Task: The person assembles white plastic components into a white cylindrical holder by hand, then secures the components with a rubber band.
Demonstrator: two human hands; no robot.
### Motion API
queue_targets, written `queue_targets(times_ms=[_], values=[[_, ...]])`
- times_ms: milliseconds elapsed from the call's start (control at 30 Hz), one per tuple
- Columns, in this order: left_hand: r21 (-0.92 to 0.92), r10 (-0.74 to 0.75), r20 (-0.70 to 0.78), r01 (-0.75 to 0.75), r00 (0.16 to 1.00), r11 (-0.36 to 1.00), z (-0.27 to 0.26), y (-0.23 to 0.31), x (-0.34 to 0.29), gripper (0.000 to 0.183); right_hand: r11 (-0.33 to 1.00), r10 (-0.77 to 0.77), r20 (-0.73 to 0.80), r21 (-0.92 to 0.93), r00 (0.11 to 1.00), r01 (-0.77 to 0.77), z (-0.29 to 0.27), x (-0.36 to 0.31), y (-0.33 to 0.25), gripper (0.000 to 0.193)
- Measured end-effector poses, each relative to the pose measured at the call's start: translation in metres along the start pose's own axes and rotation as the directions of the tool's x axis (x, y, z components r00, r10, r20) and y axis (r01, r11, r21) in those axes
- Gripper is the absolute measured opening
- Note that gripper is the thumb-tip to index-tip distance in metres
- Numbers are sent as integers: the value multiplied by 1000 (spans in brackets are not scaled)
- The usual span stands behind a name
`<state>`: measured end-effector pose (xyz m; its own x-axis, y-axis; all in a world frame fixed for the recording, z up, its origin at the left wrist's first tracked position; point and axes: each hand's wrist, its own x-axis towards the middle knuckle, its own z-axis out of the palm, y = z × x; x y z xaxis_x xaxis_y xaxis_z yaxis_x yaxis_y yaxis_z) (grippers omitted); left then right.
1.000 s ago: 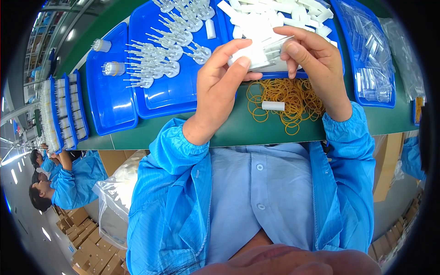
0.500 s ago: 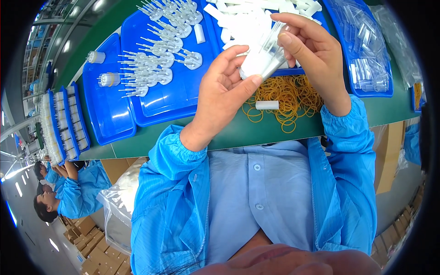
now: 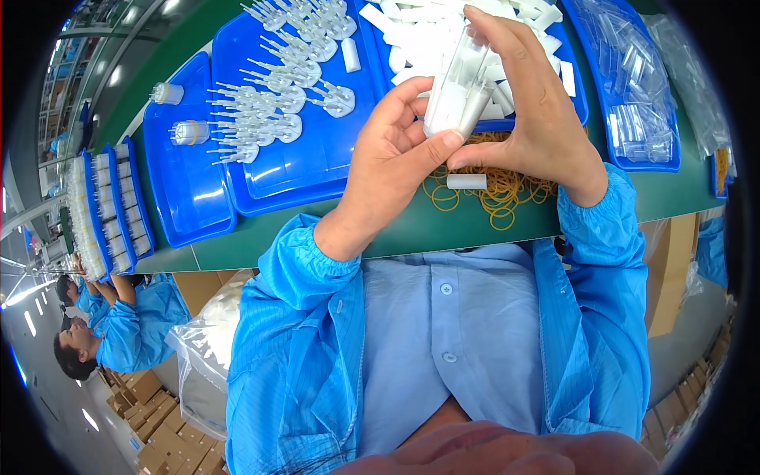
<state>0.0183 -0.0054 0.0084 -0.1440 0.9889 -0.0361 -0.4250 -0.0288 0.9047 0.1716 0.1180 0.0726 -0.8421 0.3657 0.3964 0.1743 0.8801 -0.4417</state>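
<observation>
- Since the earlier frame, the right hand's thumb has dropped from the upper part of the bundle to near its lower end, beside the other thumb.
- Left hand (image 3: 396, 150): curled closed around the lower part of the bundle (image 3: 450, 103) of clear tubes and white pieces.
- Right hand (image 3: 546, 119): spread wide, index fingertip by the bundle's top end; whether it presses, I cannot tell.
- Bundle: tilted, held up in front of the white pieces' blue tray (image 3: 492, 125).
- Below it: rubber bands (image 3: 507, 190), with one loose white tube (image 3: 466, 181) on their near side.
- Far right: another blue tray (image 3: 645, 166) of clear tubes.
</observation>
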Motion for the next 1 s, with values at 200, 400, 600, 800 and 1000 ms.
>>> queue_targets(times_ms=[200,400,600,800,1000], values=[[-102,-46,6,47,999,994,2,5,-1,48,1000,-17,-6,-20,1000,17,1,0,2,110],[-105,-109,32,112,993,988,5,11,2,45,704,-525,-644,39,557,709,58,16,68,110],[-96,-64,6,65,998,993,-1,10,0,44,999,33,12,12,999,-34,1,-2,5,110],[-59,-28,23,29,999,998,0,8,1,45,995,-79,-136,44,988,86,23,-6,19,100],[-78,-64,-8,63,998,995,0,7,1,46,996,-17,-117,88,993,28,27,-8,15,105]])
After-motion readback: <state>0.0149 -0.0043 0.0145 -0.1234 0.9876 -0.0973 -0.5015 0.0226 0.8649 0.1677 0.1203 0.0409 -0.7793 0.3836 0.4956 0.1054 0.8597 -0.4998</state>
